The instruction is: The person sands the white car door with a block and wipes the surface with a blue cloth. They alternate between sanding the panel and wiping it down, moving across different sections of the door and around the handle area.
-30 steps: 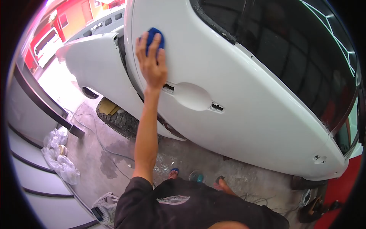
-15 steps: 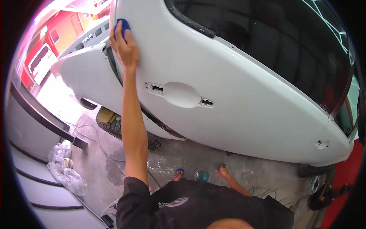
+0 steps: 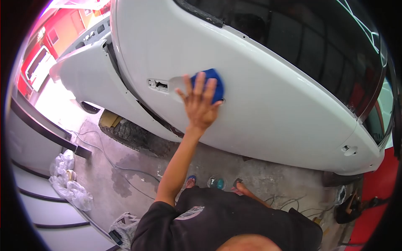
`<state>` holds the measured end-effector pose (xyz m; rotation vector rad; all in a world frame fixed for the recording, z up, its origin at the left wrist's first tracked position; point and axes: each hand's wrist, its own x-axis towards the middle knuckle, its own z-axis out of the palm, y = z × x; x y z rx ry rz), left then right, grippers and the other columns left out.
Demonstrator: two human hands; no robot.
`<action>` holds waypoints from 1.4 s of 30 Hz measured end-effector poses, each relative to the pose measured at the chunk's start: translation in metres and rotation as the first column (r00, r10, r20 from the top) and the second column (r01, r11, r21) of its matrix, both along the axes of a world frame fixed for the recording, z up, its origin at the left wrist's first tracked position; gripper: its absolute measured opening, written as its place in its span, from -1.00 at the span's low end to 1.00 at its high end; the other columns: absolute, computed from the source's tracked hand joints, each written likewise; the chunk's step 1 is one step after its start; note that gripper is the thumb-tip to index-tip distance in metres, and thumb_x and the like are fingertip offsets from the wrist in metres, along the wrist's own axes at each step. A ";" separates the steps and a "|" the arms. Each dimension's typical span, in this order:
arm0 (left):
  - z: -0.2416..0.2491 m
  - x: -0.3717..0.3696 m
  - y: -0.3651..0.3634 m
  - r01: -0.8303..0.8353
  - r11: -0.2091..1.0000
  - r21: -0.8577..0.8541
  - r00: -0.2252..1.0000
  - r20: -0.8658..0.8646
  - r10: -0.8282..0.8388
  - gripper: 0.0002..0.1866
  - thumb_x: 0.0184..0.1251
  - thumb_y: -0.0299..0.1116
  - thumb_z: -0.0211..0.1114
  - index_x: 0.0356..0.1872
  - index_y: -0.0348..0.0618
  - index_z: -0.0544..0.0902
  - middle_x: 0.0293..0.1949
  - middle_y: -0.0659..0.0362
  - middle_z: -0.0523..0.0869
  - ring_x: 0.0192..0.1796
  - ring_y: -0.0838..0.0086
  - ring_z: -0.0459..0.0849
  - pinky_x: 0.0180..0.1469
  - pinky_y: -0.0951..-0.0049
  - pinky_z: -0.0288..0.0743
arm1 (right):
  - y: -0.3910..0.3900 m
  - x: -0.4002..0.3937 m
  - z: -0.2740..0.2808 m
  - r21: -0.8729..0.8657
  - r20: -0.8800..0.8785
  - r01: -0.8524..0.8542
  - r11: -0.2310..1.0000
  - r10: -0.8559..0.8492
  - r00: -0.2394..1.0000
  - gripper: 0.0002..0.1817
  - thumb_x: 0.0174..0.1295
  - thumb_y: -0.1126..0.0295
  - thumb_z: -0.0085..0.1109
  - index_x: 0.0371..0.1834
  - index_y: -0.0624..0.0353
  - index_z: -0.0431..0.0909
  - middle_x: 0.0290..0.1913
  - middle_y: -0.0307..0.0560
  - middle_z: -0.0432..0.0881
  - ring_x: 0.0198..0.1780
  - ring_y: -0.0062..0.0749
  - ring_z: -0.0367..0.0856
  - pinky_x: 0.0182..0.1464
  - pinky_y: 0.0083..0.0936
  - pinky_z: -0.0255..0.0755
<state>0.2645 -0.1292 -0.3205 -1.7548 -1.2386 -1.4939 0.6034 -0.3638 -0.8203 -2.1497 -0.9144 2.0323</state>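
My left hand (image 3: 201,104) lies with spread fingers over a blue pad (image 3: 215,85), holding it flat against the white car door (image 3: 268,108). The pad covers part of the door handle recess (image 3: 178,83). Low at my right side, my right hand (image 3: 241,188) is closed on a small dark piece (image 3: 237,181), well away from the door. A clear bowl (image 3: 211,182) with something teal in it stands on the floor between my left foot (image 3: 191,181) and my right hand.
A white fender (image 3: 83,73) and a tyre (image 3: 134,136) are at the left. Hoses (image 3: 109,157) cross the concrete floor. Crumpled clear plastic (image 3: 75,192) lies by grey panels at lower left. A dark object (image 3: 347,211) sits near the red surface at lower right.
My left hand has moved right and down across the door with the blue pad, from its left edge to the handle recess. The view has shifted slightly.
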 end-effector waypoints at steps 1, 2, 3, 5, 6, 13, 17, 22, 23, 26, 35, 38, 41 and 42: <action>-0.004 -0.019 0.003 -0.014 1.000 -0.016 0.994 0.108 0.016 -0.37 0.73 -0.06 0.14 0.69 -0.03 0.39 0.77 -0.03 0.19 0.80 -0.25 -0.04 0.75 -0.28 -0.57 | 0.000 0.003 0.001 0.019 0.001 0.059 0.998 -0.059 0.998 -0.30 0.75 -0.12 -0.43 0.51 0.27 0.38 0.01 -0.01 0.91 -0.27 -0.17 0.85 -0.35 -0.28 0.63; 0.003 -0.039 0.014 -0.129 0.992 0.006 0.981 0.147 0.127 -0.36 0.77 -0.06 0.08 0.70 -0.12 0.34 0.77 -0.06 0.20 0.81 -0.27 -0.07 0.74 -0.29 -0.52 | 0.002 0.007 -0.001 0.037 0.003 0.120 0.992 -0.120 0.993 -0.30 0.75 -0.12 -0.42 0.51 0.26 0.38 0.02 -0.01 0.91 -0.26 -0.17 0.85 -0.35 -0.29 0.63; 0.010 -0.049 0.020 -0.241 0.970 0.009 0.953 0.190 0.235 -0.35 0.81 -0.07 0.01 0.72 -0.21 0.28 0.76 -0.09 0.21 0.81 -0.29 -0.09 0.74 -0.31 -0.48 | -0.001 0.011 -0.005 0.034 0.003 0.113 0.993 -0.114 0.994 -0.31 0.76 -0.12 -0.42 0.51 0.27 0.37 0.02 0.00 0.91 -0.26 -0.17 0.85 -0.36 -0.30 0.63; 0.015 -0.038 0.017 -0.093 0.995 0.039 0.959 0.272 0.079 -0.38 0.82 -0.11 0.00 0.70 -0.23 0.33 0.75 -0.10 0.25 0.81 -0.26 -0.10 0.74 -0.33 -0.41 | -0.005 0.019 -0.014 0.021 0.007 0.101 0.995 -0.102 0.995 -0.31 0.76 -0.11 -0.40 0.52 0.27 0.36 0.03 0.01 0.91 -0.25 -0.17 0.86 -0.36 -0.31 0.63; 0.018 -0.034 0.016 -0.020 0.998 0.062 0.951 0.310 0.000 -0.40 0.82 -0.14 -0.01 0.68 -0.25 0.35 0.74 -0.10 0.27 0.81 -0.25 -0.10 0.74 -0.34 -0.37 | -0.009 0.022 -0.016 0.031 0.000 0.110 0.993 -0.110 0.994 -0.31 0.76 -0.12 -0.40 0.53 0.27 0.35 0.03 0.02 0.91 -0.25 -0.16 0.86 -0.36 -0.29 0.63; -0.019 -0.059 -0.009 -0.238 0.952 -0.191 0.963 0.079 0.257 -0.43 0.75 -0.33 0.09 0.65 -0.29 0.41 0.78 0.02 0.21 0.82 -0.21 -0.15 0.74 -0.33 -0.31 | -0.018 0.007 -0.001 0.041 0.025 0.174 0.984 -0.175 0.984 -0.24 0.74 -0.16 -0.41 0.51 0.34 0.38 0.03 0.11 0.89 -0.25 -0.08 0.86 -0.33 -0.21 0.69; 0.003 -0.018 0.002 0.095 0.995 -0.029 0.960 0.267 -0.084 -0.40 0.76 -0.33 0.07 0.70 -0.29 0.33 0.77 -0.14 0.17 0.81 -0.26 -0.12 0.74 -0.32 -0.20 | -0.028 -0.006 0.002 0.032 0.047 0.170 0.985 -0.171 0.984 -0.20 0.73 -0.19 -0.42 0.33 0.37 0.59 0.03 0.17 0.87 -0.31 -0.04 0.84 -0.32 -0.18 0.72; -0.067 -0.037 -0.025 -0.016 0.989 -0.149 0.996 0.086 0.029 -0.44 0.80 -0.27 -0.01 0.66 -0.33 0.36 0.76 -0.20 0.17 0.80 -0.32 -0.09 0.75 -0.29 -0.23 | -0.030 -0.004 -0.037 0.008 0.021 0.134 0.991 -0.134 0.991 -0.17 0.72 -0.21 -0.43 0.15 0.31 0.73 -0.08 0.22 0.87 -0.32 0.00 0.84 -0.34 -0.15 0.71; -0.062 -0.050 -0.019 -0.046 0.994 -0.096 0.965 0.254 0.069 -0.44 0.81 -0.28 -0.02 0.67 -0.31 0.35 0.77 -0.20 0.14 0.80 -0.32 -0.12 0.76 -0.28 -0.25 | -0.030 -0.008 -0.033 0.002 0.045 0.134 0.991 -0.134 0.990 -0.17 0.72 -0.21 -0.44 0.14 0.30 0.74 -0.10 0.23 0.87 -0.31 0.00 0.85 -0.35 -0.15 0.71; -0.018 -0.080 0.013 -0.158 0.987 -0.011 0.828 0.543 0.138 -0.45 0.83 -0.30 -0.08 0.70 -0.26 0.30 0.79 -0.19 0.05 0.81 -0.31 -0.21 0.76 -0.27 -0.31 | -0.028 -0.019 0.006 0.007 0.026 0.239 0.971 -0.239 0.971 -0.14 0.72 -0.23 -0.44 0.12 0.34 0.73 -0.17 0.23 0.87 -0.31 -0.01 0.87 -0.36 -0.19 0.71; -0.105 -0.036 0.001 -0.001 0.993 0.122 0.975 0.223 -0.027 -0.35 0.76 -0.16 0.02 0.73 -0.18 0.23 0.72 -0.29 0.16 0.77 -0.41 -0.03 0.74 -0.37 -0.27 | -0.026 0.003 -0.008 0.057 0.074 0.084 0.995 -0.088 0.993 -0.24 0.76 -0.12 -0.38 0.34 0.47 0.51 -0.04 0.18 0.89 -0.33 -0.09 0.90 -0.36 -0.23 0.70; -0.080 -0.115 0.026 -0.127 0.990 0.061 0.874 0.479 0.082 -0.33 0.79 -0.23 -0.03 0.73 -0.34 0.10 0.75 -0.29 0.08 0.79 -0.25 -0.03 0.78 -0.22 -0.14 | -0.014 0.004 0.004 0.128 0.059 0.185 0.974 -0.194 0.979 -0.27 0.75 -0.11 -0.35 0.37 0.43 0.50 -0.03 0.12 0.90 -0.38 -0.13 0.87 -0.38 -0.25 0.68; -0.070 -0.147 0.031 -0.043 0.999 0.006 0.752 0.658 0.029 -0.30 0.79 -0.21 -0.08 0.72 -0.43 0.04 0.73 -0.27 0.11 0.76 -0.13 0.10 0.77 -0.09 -0.06 | -0.021 0.009 0.001 0.138 0.051 0.253 0.958 -0.262 0.964 -0.29 0.74 -0.11 -0.29 0.39 0.41 0.48 -0.03 0.09 0.90 -0.37 -0.17 0.85 -0.38 -0.24 0.68; -0.084 -0.143 0.026 -0.055 0.998 0.000 0.821 0.569 0.045 -0.32 0.78 -0.20 -0.06 0.72 -0.38 0.07 0.73 -0.27 0.11 0.76 -0.20 0.08 0.75 -0.17 -0.05 | -0.021 0.004 0.009 0.113 0.070 0.292 0.950 -0.301 0.951 -0.29 0.73 -0.10 -0.28 0.37 0.41 0.51 -0.04 0.09 0.91 -0.35 -0.19 0.85 -0.36 -0.22 0.68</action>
